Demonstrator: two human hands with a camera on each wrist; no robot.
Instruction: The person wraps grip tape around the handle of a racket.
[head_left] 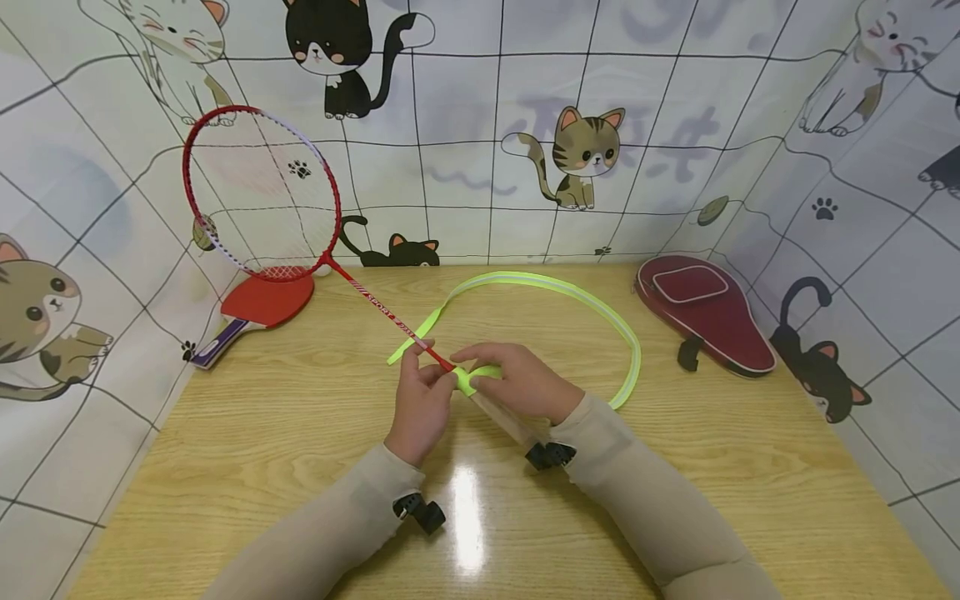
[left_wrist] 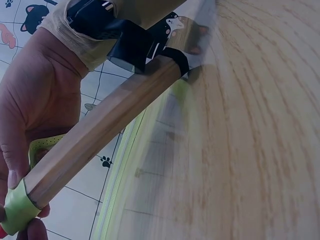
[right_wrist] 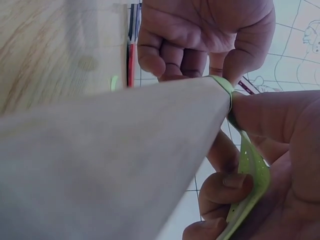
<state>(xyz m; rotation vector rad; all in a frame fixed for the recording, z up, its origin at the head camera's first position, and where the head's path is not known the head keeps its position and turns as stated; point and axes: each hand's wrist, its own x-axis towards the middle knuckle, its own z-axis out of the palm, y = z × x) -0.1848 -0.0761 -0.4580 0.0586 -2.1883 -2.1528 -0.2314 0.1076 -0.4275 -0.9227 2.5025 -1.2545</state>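
A red and white badminton racket (head_left: 371, 302) is held at a slant, its strung head up to the left and its bare wooden handle (left_wrist: 107, 122) toward the person. My left hand (head_left: 422, 410) holds it where shaft meets handle, thumb and fingers at the wrapped green band. With my right hand (head_left: 525, 382) I pinch the yellow-green grip tape (head_left: 632, 342) beside that band. In the right wrist view, the tape (right_wrist: 255, 172) runs under the right thumb and past curled fingers. Its long remainder loops across the table behind the hands, with the end left of the shaft.
A red table tennis bat (head_left: 277, 298) lies at the back left, partly behind the racket head. At the back right is a dark red bat case (head_left: 697, 308) with a black strap (head_left: 688, 354). Cat-patterned sheeting (head_left: 465, 167) encloses the wooden table (head_left: 285, 467).
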